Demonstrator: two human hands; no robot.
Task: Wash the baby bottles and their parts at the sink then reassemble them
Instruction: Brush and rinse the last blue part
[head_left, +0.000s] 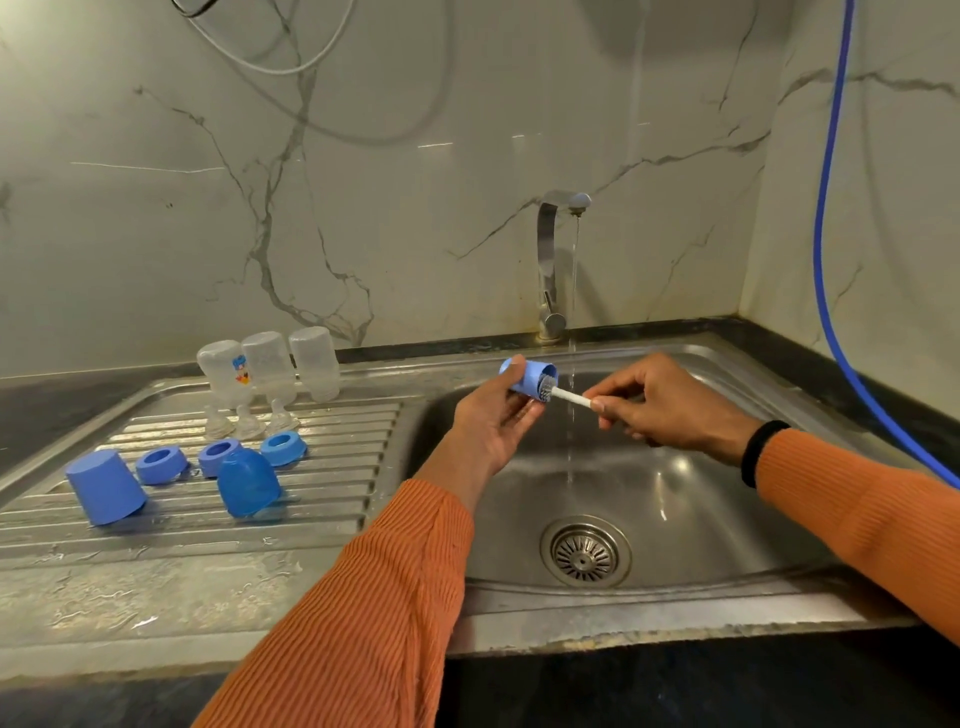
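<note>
Your left hand grips a blue bottle cap over the sink basin. The thumb lies along the cap's closed end and the fingers curl under its side wall. The cap is tipped on its side with its open mouth facing right.

Your right hand pinches the white handle of a small brush between thumb and fingertips, the remaining fingers curled beneath. The bristle head sits inside the mouth of the cap. The handle runs down and to the right from the cap to your fingers. Both hands are apart, joined only by the brush.

The tap is running. A thin stream of water falls just behind the brush handle into the basin, above the drain strainer.

On the ribbed drainboard to your left:
- three clear bottles stand inverted in a row at the back edge;
- three clear teats stand just in front of them;
- three blue collar rings lie in a row nearer you;
- two more blue caps stand mouth down, one at the far left and one just in front of the middle ring.

A blue hose hangs along the right wall.
</note>
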